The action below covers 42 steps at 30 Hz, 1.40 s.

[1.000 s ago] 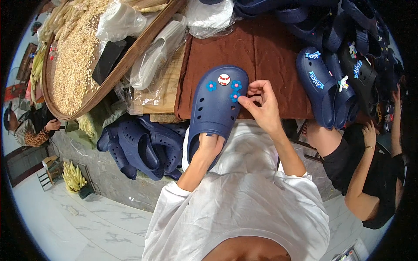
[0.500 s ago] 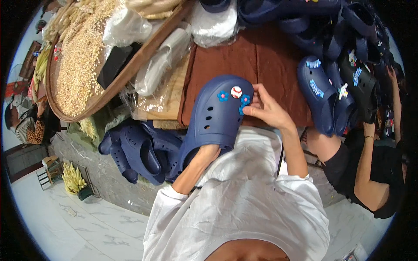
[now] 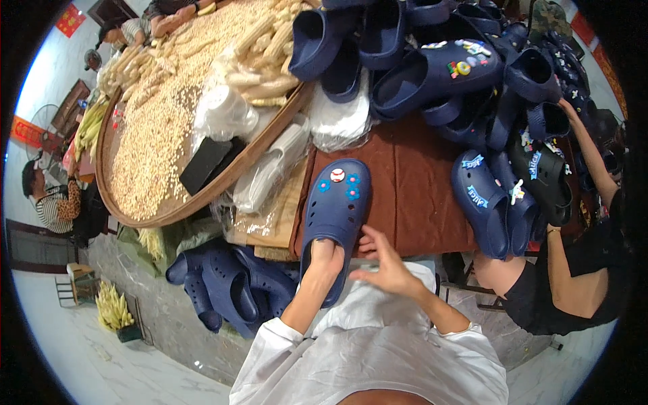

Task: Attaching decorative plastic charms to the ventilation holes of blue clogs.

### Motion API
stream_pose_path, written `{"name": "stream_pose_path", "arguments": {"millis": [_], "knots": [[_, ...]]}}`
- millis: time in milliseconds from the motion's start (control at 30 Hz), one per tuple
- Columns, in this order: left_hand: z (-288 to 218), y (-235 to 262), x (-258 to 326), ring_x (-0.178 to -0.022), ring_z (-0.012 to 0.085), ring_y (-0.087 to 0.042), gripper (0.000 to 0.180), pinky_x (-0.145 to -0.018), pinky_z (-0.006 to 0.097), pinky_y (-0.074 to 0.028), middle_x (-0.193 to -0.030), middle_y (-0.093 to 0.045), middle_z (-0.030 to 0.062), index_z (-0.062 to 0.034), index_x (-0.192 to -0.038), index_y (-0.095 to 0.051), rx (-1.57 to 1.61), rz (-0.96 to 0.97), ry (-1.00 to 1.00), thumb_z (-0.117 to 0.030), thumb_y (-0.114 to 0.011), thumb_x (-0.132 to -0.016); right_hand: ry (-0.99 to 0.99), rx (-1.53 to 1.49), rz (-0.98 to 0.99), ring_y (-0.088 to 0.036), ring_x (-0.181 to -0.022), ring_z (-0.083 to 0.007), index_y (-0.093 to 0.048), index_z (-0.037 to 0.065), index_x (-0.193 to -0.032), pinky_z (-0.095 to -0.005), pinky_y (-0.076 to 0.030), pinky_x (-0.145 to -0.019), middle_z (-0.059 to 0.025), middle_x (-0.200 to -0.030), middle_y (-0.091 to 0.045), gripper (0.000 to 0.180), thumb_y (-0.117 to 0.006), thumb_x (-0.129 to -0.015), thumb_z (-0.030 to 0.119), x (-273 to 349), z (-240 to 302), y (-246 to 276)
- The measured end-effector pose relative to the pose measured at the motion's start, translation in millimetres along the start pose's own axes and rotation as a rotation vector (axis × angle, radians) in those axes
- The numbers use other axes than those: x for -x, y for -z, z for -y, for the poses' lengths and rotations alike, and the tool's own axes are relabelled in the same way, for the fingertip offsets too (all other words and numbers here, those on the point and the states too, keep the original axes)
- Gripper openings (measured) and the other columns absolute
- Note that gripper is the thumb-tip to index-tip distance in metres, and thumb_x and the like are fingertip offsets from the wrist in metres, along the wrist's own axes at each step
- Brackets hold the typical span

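Note:
A navy blue clog (image 3: 335, 212) is held up over the edge of the brown cloth (image 3: 405, 196), toe pointing away. My left hand (image 3: 325, 260) is pushed into its foot opening and carries it from inside; the fingers are hidden under the upper. On the toe sit a round white and red baseball charm (image 3: 337, 175) and several blue flower charms (image 3: 352, 193) with pink centres. My right hand (image 3: 385, 263) is open beside the clog's right side, thumb and fingers apart, holding nothing.
A round woven tray (image 3: 110, 202) of corn kernels stands at the left, near bagged white shoes (image 3: 266, 179). Navy clogs (image 3: 226, 280) hang lower left; more clogs (image 3: 432, 77) are piled at the back. Charm-covered clogs (image 3: 476, 202) and a co-worker's arm (image 3: 567, 270) are at the right.
The clog has turned more upright, toe away from me. My right hand has come off its charms and moved down beside it. The view has tilted up, showing more of the table.

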<state>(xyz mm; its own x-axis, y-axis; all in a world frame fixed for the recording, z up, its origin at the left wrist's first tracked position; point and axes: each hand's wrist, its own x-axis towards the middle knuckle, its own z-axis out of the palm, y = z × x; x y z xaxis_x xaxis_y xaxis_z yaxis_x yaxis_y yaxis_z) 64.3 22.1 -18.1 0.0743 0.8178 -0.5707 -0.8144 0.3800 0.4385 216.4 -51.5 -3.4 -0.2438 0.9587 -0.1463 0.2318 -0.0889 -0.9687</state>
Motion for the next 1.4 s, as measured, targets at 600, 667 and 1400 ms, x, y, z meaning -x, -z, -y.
{"name": "stream_pose_path", "arguments": {"millis": [600,667,1400], "knots": [[-26.5,-49.6,-32.4,-0.118,0.0233,-0.060,0.032,-0.103,0.036,-0.046,-0.128,-0.061,0.0166,0.0009,-0.129,-0.054,-0.421,0.211,-0.285,-0.012,-0.057,-0.100,0.059,-0.273,-0.052,-0.057,-0.116,-0.0290,-0.004,0.006,-0.157,-0.0349,-0.056,-0.085,-0.0226,-0.129,-0.049,0.102,-0.072,-0.082,0.004,-102.5,-16.8,0.3],[-23.8,-47.8,-20.8,-0.115,0.0225,-0.061,0.034,-0.101,0.034,-0.047,-0.126,-0.062,0.0160,0.0032,-0.133,-0.052,-0.524,0.284,-0.401,-0.009,-0.050,-0.102,0.042,-0.300,-0.093,-0.059,-0.115,-0.0298,-0.005,0.005,-0.157,-0.0365,-0.056,-0.087,-0.0236,-0.130,-0.050,0.101,-0.072,-0.081,0.004,-112.3,-28.0,1.8],[-9.9,22.7,7.6,-0.124,0.0339,-0.054,0.037,-0.105,0.052,-0.040,-0.127,-0.061,0.0114,-0.0110,-0.114,-0.068,-1.688,0.146,-1.296,-0.019,-0.073,-0.078,0.178,0.040,-0.388,-0.061,-0.103,-0.0141,-0.064,0.001,-0.119,-0.0266,-0.050,-0.089,-0.0066,-0.117,-0.064,0.022,-0.062,-0.097,0.007,-74.5,-25.1,43.5]]}}
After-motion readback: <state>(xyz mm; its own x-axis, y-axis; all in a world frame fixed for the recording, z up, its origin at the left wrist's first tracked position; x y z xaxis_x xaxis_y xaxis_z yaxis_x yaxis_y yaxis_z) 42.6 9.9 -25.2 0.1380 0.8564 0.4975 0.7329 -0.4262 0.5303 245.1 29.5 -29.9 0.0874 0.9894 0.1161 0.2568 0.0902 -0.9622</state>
